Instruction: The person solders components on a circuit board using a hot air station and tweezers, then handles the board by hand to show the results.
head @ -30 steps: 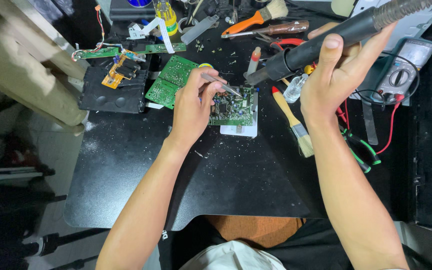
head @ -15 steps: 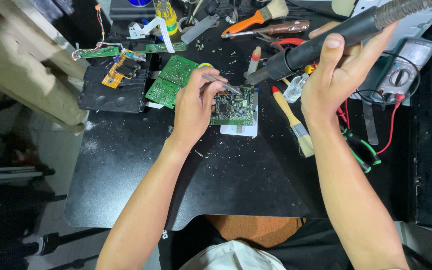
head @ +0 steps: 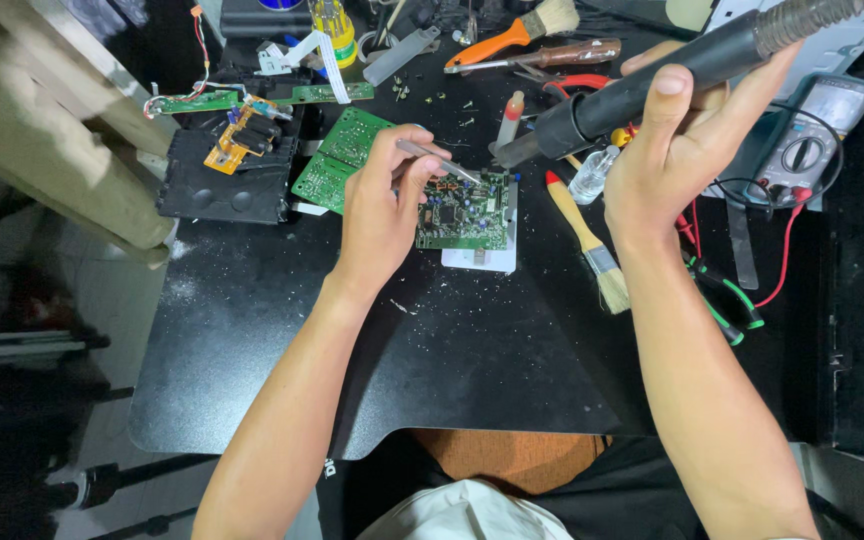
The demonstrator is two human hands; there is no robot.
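Head view: left hand (head: 382, 215) pinches metal tweezers (head: 439, 160), tips angled down onto the small green circuit board (head: 464, 212) lying just right of that hand on a white pad (head: 482, 260). Right hand (head: 677, 150) is clenched around a black hot-air tool (head: 642, 90), nozzle aimed down-left toward the board, held above it. A yellow-handled brush (head: 584, 240) lies between the hands; multimeter (head: 802, 150) sits right of the right hand.
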